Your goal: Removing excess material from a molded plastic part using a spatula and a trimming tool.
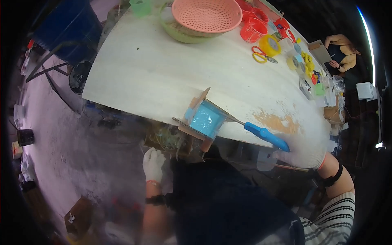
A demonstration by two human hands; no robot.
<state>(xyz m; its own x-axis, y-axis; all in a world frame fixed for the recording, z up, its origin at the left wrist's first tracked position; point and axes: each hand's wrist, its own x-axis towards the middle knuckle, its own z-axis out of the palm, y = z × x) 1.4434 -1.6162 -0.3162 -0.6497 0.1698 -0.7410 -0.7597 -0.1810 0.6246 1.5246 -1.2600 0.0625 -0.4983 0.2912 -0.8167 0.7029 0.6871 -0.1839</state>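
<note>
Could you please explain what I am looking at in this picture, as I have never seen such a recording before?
This is one wide, curved view from a camera on a person's head, looking down. Both hands wear white gloves. The right hand holds a tool with a blue handle, its blade reaching into a small cardboard box with blue filling at the edge of the pale table. The left hand rests below the table edge by a second cardboard box. Farther off lie a pink colander, orange cups, scissors and tape rolls.
</note>
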